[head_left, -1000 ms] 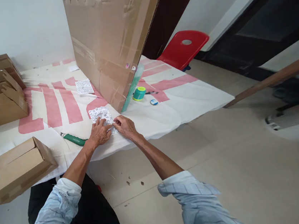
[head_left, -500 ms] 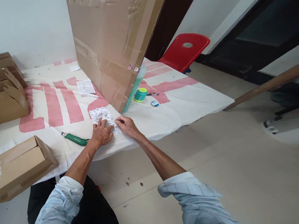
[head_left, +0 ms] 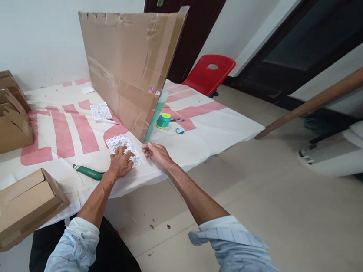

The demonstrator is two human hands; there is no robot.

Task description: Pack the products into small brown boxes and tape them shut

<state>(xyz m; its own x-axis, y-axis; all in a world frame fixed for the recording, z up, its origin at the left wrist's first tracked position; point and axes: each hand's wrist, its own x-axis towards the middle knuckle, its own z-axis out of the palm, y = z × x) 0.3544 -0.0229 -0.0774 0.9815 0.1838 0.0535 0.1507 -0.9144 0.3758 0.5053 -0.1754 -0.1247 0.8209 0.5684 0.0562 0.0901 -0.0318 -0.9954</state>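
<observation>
A white sheet of printed stickers or labels (head_left: pixel 116 142) lies near the front edge of the cloth-covered table (head_left: pixel 233 125). My left hand (head_left: pixel 120 162) rests on the sheet with its fingers spread. Just right of the sheet is my right hand (head_left: pixel 157 154), its fingertips pinched together; whatever they hold is too small to make out. A green utility knife (head_left: pixel 89 172) lies left of my left hand. Farther back, a second printed sheet (head_left: pixel 101 111) lies flat. Beyond my hands a large cardboard panel (head_left: pixel 124 68) stands upright on the table.
A closed cardboard box (head_left: pixel 19 207) sits at the front left, with several folded cartons (head_left: pixel 0 117) behind it. A teal and yellow tub (head_left: pixel 163 120) and a small blue-and-white round item (head_left: pixel 180 130) stand right of the panel. A red chair (head_left: pixel 210 76) is beyond the table.
My right hand has moved slightly away from the sheet, fingers still pinched. My left hand stays on the sheet. The whole view has shifted a little.
</observation>
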